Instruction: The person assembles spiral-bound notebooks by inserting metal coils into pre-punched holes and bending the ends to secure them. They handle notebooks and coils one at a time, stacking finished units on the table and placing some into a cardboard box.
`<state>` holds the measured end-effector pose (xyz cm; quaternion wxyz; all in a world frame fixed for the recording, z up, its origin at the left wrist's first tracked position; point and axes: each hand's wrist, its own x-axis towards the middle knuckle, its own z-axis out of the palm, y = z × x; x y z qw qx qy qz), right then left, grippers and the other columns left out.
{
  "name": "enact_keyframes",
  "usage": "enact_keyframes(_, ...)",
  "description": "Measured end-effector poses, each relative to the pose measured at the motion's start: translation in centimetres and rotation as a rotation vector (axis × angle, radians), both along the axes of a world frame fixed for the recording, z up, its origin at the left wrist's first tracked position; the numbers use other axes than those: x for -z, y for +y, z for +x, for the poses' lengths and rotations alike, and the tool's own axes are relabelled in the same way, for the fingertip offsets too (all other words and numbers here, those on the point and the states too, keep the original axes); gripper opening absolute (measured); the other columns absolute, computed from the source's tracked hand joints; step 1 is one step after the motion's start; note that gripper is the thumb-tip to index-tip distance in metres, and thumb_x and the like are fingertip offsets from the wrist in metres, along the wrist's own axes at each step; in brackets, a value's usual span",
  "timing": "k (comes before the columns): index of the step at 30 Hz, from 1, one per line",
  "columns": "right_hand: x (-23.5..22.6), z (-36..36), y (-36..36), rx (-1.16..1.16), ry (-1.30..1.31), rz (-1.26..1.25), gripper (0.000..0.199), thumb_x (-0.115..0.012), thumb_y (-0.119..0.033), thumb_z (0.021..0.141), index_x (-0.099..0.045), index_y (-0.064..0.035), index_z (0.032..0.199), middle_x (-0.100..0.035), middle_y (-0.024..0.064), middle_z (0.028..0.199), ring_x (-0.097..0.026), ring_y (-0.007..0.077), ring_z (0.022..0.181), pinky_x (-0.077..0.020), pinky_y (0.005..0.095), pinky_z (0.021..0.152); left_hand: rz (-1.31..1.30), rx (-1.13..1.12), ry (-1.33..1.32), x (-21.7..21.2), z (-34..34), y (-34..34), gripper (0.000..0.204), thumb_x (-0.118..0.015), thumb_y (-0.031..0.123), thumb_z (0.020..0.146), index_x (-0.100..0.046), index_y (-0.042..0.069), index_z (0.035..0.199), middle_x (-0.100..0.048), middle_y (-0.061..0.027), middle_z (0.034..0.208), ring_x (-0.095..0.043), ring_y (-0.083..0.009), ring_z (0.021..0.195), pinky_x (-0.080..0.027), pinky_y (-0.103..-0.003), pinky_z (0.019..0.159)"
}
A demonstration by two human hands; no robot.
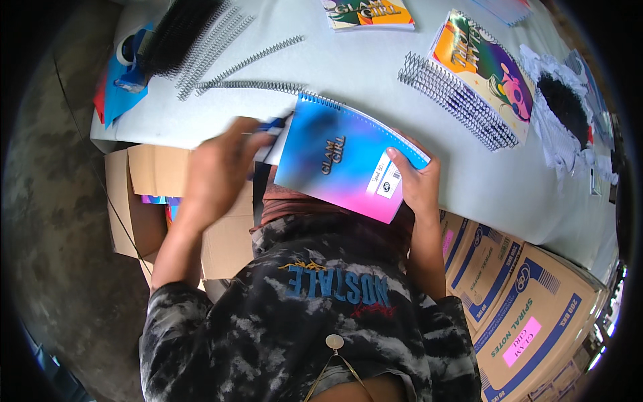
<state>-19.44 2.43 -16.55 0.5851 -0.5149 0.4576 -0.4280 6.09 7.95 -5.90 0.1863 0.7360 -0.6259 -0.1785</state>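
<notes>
The notebook [340,157], with a blue and pink cover, is held over the near edge of the table, and its binding looks partly done: a wire coil [320,100] runs through the holes at the left end of the top edge, while the holes toward the right end are bare. The right hand [418,179] grips the notebook at its right side, thumb pressed on the cover near a white label [385,177]. The left hand [224,161], blurred, has its fingers bent around a blue-handled tool [272,125] beside the coiled end; the tool's exact kind cannot be told. On the pale table [362,63], loose coils [251,60] lie at the left near a blue tape dispenser [131,79]. A stack of coil-edged notebooks [485,74] stands at the right, beside a bunched white cloth [561,149], with another small pile of notebooks [368,16] at the far side. Below, an open cardboard box [154,171] sits on the left above a grey floor [63,228], and printed cartons [529,295] are stacked on the right.
</notes>
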Motion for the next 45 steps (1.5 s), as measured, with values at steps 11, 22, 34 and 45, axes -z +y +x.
enact_keyframes(11,0.1,0.1,0.2,-0.019,-0.040,-0.024,0.025,-0.060,-0.007,0.085,-0.061,0.0040,0.107,-0.066,0.0053,0.087,-0.056,0.0058,0.077,-0.0461,0.0218,0.070,0.126,0.095,-0.153,1.9,-4.4,-2.6,0.023,-0.052,0.027,0.089,-0.062,0.006,0.091,-0.057,-0.0138,0.059,-0.059,-0.0307,0.057,-0.044,-0.037,0.055)
enact_keyframes(22,0.1,0.0,0.2,-0.036,-0.028,-0.020,0.024,-0.059,-0.007,0.085,-0.062,0.0026,0.107,-0.066,0.0053,0.086,-0.055,0.0050,0.075,-0.0458,0.0210,0.068,0.128,0.180,-0.318,1.3,-4.8,-3.6,0.021,-0.053,0.025,0.089,-0.062,0.007,0.088,-0.058,-0.0122,0.058,-0.060,-0.0299,0.055,-0.045,-0.036,0.053)
enact_keyframes(34,0.9,-0.6,0.5,-0.139,0.106,-0.291,0.036,-0.059,0.009,0.074,-0.061,-0.0004,0.109,-0.064,0.0166,0.103,-0.066,0.0234,0.086,-0.0517,0.0271,0.073,0.406,0.159,0.194,4.2,-3.1,-7.0,0.028,-0.052,0.028,0.089,-0.062,0.002,0.090,-0.057,-0.0084,0.065,-0.050,-0.0129,0.055,-0.042,-0.029,0.054)
enact_keyframes(45,0.7,-0.1,0.5,0.062,-0.094,-0.095,0.023,-0.060,-0.006,0.084,-0.062,0.0036,0.105,-0.066,0.0053,0.087,-0.056,0.0058,0.074,-0.0462,0.0220,0.066,0.276,0.305,-0.314,-1.5,2.2,-6.2,0.025,-0.060,0.026,0.084,-0.063,0.005,0.097,-0.065,-0.0120,0.079,-0.061,-0.0280,0.067,-0.046,-0.035,0.062)
